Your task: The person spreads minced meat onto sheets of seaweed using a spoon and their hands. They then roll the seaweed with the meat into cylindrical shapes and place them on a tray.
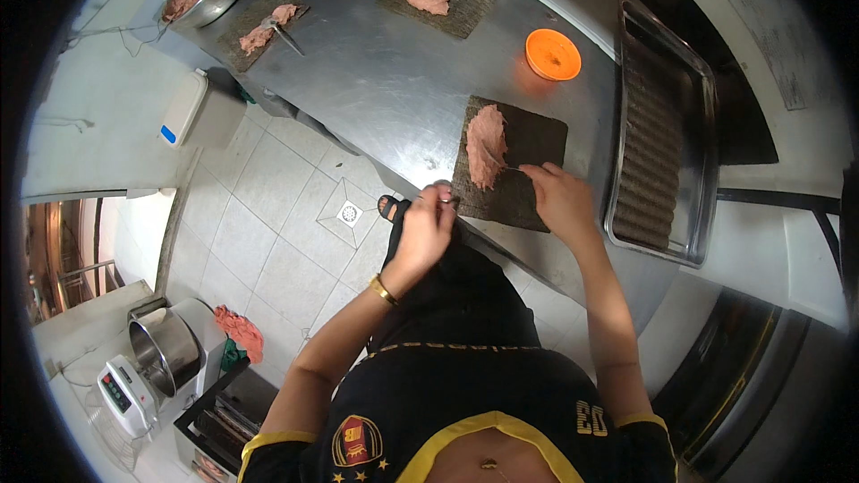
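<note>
my right grip point(557, 199) is pinching a thin utensil point(516, 167) at the pink paste point(486, 145), which is lying on a dark sheet point(535, 131) near the frame's centre. my left grip point(428, 228) is curling beside the sheet's lower-left corner; i cannot tell whether it's grasping anything.

Pale tiled floor point(286, 237), seemingly whitish walls point(116, 156)

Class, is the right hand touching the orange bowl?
No, the right hand holds a thin utensil at the pink paste, apart from the orange bowl.
</note>
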